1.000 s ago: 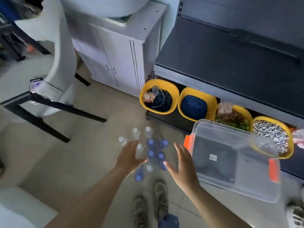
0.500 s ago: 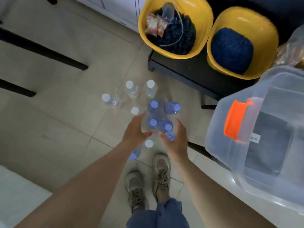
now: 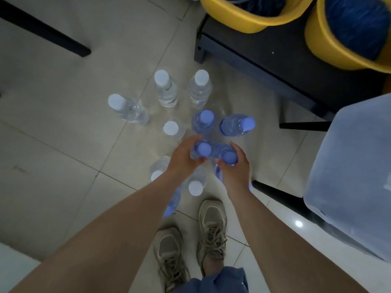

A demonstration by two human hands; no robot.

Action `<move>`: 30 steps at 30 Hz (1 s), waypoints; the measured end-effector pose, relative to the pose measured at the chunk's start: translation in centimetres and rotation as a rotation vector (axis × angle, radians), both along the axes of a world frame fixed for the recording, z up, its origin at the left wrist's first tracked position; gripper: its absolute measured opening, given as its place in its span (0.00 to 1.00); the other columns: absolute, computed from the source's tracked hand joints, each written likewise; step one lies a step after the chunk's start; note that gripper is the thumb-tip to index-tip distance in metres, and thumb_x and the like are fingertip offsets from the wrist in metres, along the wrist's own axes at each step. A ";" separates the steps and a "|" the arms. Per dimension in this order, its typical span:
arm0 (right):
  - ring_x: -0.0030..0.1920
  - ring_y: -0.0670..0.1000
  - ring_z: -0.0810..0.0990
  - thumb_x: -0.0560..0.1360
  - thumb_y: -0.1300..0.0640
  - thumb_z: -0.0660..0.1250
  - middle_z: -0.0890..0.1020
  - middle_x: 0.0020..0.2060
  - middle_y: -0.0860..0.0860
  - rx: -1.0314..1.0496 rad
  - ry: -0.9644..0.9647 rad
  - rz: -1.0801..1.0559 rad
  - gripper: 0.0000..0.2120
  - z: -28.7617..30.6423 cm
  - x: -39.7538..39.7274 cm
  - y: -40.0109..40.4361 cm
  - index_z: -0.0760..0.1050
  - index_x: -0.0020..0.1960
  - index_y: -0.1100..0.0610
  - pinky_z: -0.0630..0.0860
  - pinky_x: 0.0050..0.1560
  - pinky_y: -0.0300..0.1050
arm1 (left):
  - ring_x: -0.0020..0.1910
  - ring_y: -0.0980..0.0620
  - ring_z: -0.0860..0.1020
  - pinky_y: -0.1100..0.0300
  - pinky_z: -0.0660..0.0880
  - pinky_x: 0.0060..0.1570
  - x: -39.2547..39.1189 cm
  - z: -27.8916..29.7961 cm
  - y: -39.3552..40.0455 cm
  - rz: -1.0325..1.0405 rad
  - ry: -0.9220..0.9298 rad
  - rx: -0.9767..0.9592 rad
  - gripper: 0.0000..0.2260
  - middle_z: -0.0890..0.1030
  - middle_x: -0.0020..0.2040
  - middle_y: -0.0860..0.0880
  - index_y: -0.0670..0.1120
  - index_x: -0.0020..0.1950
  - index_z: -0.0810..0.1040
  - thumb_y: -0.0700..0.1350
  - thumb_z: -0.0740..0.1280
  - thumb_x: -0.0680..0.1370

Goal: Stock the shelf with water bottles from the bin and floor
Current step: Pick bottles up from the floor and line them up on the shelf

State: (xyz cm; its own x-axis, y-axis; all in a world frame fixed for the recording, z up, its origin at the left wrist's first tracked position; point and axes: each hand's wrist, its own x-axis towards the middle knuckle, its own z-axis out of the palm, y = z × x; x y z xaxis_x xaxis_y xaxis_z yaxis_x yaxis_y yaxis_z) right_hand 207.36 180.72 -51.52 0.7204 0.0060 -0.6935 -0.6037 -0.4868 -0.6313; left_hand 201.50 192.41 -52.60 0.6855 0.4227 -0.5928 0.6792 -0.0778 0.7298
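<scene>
Several water bottles stand on the tiled floor, some with white caps (image 3: 162,77), some with blue caps (image 3: 206,116). My left hand (image 3: 183,158) grips the neck of one blue-capped bottle (image 3: 203,149). Right beside it, my right hand (image 3: 236,166) grips another blue-capped bottle (image 3: 229,157). Both bottles stand on the floor, close together. More bottles stand partly hidden under my forearms, one white cap (image 3: 195,188) showing between them. The clear plastic bin (image 3: 351,176) sits at the right, tilted, its inside not visible.
The black shelf base (image 3: 260,53) runs across the upper right, holding yellow tubs (image 3: 317,37) of dark goods. A black table leg (image 3: 42,30) crosses the upper left floor. My two shoes (image 3: 211,220) stand just below the bottles.
The camera has come lower and closer to the floor. Both hands have closed round two blue-capped bottles that they were only reaching for before.
</scene>
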 end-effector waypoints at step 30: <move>0.52 0.48 0.79 0.70 0.59 0.73 0.81 0.50 0.47 0.052 -0.521 0.084 0.16 20.3 -0.2 0.9 0.76 0.57 0.57 0.75 0.57 0.46 | 0.51 0.54 0.76 0.62 0.72 0.51 0.4 20.7 2.5 0.153 -0.171 0.013 0.15 0.78 0.47 0.57 0.57 0.48 0.73 0.39 0.71 0.72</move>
State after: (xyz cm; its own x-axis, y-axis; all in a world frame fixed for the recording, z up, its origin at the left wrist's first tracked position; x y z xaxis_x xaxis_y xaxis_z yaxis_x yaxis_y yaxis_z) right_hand 207.19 181.67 -31.22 0.9649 0.1036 -0.2412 -0.1637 -0.4806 -0.8615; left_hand 201.86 194.90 -31.94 0.7030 0.5364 -0.4670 0.5501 0.0060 0.8351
